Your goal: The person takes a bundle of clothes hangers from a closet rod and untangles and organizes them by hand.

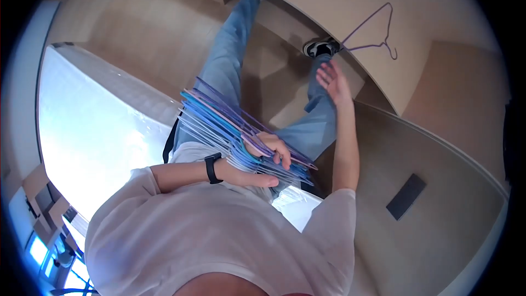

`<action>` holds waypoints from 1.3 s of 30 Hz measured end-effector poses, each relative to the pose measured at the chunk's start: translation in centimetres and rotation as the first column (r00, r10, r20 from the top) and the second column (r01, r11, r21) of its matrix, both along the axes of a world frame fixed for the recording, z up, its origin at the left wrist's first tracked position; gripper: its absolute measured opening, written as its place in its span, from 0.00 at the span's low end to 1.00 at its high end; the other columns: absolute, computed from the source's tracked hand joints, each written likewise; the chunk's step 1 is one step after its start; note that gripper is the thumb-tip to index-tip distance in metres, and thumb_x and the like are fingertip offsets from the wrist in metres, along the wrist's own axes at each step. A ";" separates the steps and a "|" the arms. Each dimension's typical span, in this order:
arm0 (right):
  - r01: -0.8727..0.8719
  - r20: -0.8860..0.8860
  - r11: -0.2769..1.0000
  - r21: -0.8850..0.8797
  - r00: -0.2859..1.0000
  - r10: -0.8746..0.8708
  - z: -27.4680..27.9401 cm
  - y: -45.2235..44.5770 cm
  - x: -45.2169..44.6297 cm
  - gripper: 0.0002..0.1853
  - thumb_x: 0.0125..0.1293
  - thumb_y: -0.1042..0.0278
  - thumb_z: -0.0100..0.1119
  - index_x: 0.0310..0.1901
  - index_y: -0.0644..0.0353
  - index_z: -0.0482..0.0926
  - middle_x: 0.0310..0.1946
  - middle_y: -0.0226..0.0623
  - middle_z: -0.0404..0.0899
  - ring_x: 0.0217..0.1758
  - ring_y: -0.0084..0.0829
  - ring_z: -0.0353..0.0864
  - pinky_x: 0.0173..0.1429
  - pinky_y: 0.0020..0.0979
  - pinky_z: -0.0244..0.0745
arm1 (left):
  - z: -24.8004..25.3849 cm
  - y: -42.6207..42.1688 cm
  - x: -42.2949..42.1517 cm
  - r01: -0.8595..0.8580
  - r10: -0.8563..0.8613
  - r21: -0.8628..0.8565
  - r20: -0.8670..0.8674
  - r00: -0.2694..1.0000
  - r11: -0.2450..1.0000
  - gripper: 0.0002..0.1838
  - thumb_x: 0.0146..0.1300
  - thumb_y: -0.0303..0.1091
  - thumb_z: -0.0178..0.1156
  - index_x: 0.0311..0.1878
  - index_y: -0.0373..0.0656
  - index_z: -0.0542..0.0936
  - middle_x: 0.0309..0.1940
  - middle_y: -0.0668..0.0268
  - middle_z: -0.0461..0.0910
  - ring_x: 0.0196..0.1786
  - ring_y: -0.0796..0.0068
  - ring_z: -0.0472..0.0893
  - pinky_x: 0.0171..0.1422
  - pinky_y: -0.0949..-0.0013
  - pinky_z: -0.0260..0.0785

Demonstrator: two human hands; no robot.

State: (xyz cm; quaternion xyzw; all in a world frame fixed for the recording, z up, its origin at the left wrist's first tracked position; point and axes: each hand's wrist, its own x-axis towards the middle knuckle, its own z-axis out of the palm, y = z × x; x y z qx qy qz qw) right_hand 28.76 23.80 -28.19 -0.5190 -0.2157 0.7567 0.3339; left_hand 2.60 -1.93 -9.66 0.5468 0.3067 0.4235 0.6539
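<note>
A bundle of several plastic hangers [211, 111], purple, pink, blue and white, hangs across my lap. My left hand [257, 161], below a black wristband, is closed round the hooks' end of the bundle, and parts of its grip are hidden by the hangers. To the right, my right hand [334, 83] is raised over my lower leg, fingers apart and slightly bent, with nothing in it. Just above its fingertips, one purple hanger [378, 45] lies apart from the bundle on a pale wooden surface [433, 16], its hook pointing right.
A big shiny white wrapped object [93, 126] stands at the left. On the right is a grey-brown panel [449, 159] with a dark rectangular piece [406, 197] on it. My shoes [320, 47] rest near the wooden edge. Boxes and bright screens show at the lower left.
</note>
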 end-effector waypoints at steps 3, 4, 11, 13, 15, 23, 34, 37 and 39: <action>0.204 -0.003 0.968 -0.146 0.978 -0.206 -2.3 5.5 -1.3 0.27 0.72 0.44 0.56 0.58 0.60 0.69 0.53 0.44 0.76 0.56 0.44 0.79 0.64 0.51 0.76 | -0.4 1.3 -1.0 -0.092 0.097 -0.066 0.071 0.993 0.994 0.17 0.57 0.42 0.69 0.45 0.45 0.78 0.42 0.69 0.80 0.43 0.74 0.76 0.53 0.68 0.67; 0.225 0.024 0.965 -0.136 0.974 -0.224 -2.9 6.7 -1.6 0.26 0.73 0.44 0.54 0.57 0.60 0.69 0.52 0.44 0.76 0.56 0.44 0.79 0.64 0.50 0.76 | -0.4 1.5 -1.4 -0.100 0.108 -0.093 0.080 0.991 0.991 0.17 0.57 0.41 0.69 0.46 0.44 0.78 0.42 0.68 0.80 0.44 0.74 0.76 0.54 0.68 0.67; 0.190 0.034 0.981 0.046 0.981 -0.192 -6.9 7.9 -0.2 0.21 0.77 0.52 0.48 0.58 0.63 0.69 0.53 0.45 0.79 0.54 0.44 0.82 0.60 0.47 0.79 | -1.7 3.2 -3.1 -0.052 0.111 -0.240 0.243 0.964 0.969 0.18 0.62 0.41 0.69 0.48 0.42 0.77 0.44 0.69 0.78 0.48 0.80 0.74 0.56 0.74 0.65; 0.367 0.011 0.930 -0.011 0.930 -0.367 -6.9 5.5 -0.3 0.17 0.78 0.60 0.47 0.59 0.64 0.70 0.55 0.47 0.78 0.53 0.45 0.83 0.59 0.46 0.80 | -2.1 3.3 -3.4 -0.055 0.139 -0.282 0.288 0.947 0.958 0.18 0.62 0.41 0.68 0.49 0.42 0.77 0.45 0.68 0.78 0.48 0.79 0.75 0.57 0.74 0.66; 0.399 -0.048 0.913 0.090 0.917 -0.396 -3.5 1.3 -0.6 0.16 0.77 0.69 0.46 0.61 0.66 0.69 0.54 0.50 0.79 0.52 0.44 0.83 0.59 0.44 0.81 | -2.3 3.4 -3.6 -0.061 0.139 -0.253 0.299 0.944 0.966 0.20 0.61 0.41 0.69 0.51 0.41 0.77 0.47 0.67 0.78 0.50 0.78 0.75 0.59 0.72 0.66; -0.186 0.438 0.750 0.635 0.886 -0.151 9.6 -15.8 1.3 0.18 0.69 0.85 0.38 0.54 0.73 0.78 0.49 0.52 0.83 0.45 0.38 0.86 0.54 0.35 0.81 | -2.3 2.0 -4.5 -0.314 0.314 0.087 0.014 0.949 0.945 0.41 0.60 0.54 0.64 0.70 0.39 0.66 0.64 0.58 0.67 0.65 0.66 0.68 0.67 0.63 0.62; -0.645 0.680 0.458 0.612 0.725 0.112 13.1 -24.6 -1.3 0.22 0.50 0.90 0.41 0.43 0.72 0.83 0.46 0.48 0.84 0.50 0.42 0.85 0.59 0.32 0.76 | -0.6 0.7 -4.9 -0.344 0.400 0.296 -0.158 0.903 0.891 0.46 0.57 0.59 0.65 0.72 0.39 0.66 0.72 0.54 0.66 0.72 0.58 0.65 0.75 0.57 0.54; -0.680 0.705 0.461 0.571 0.693 0.150 13.1 -24.1 -1.5 0.22 0.50 0.90 0.42 0.43 0.70 0.84 0.46 0.47 0.84 0.51 0.44 0.84 0.61 0.32 0.74 | -0.3 0.3 -5.4 -0.345 0.355 0.170 -0.036 0.934 0.923 0.44 0.57 0.53 0.68 0.72 0.38 0.66 0.71 0.53 0.66 0.71 0.58 0.68 0.74 0.58 0.57; -0.704 0.713 0.411 0.580 0.682 0.162 13.4 -23.8 -1.5 0.23 0.50 0.90 0.42 0.44 0.69 0.83 0.46 0.47 0.83 0.51 0.45 0.83 0.61 0.33 0.73 | 0.5 -0.2 -5.4 -0.300 0.296 0.057 0.080 0.952 0.952 0.43 0.56 0.51 0.70 0.70 0.38 0.67 0.70 0.52 0.67 0.70 0.58 0.69 0.73 0.58 0.58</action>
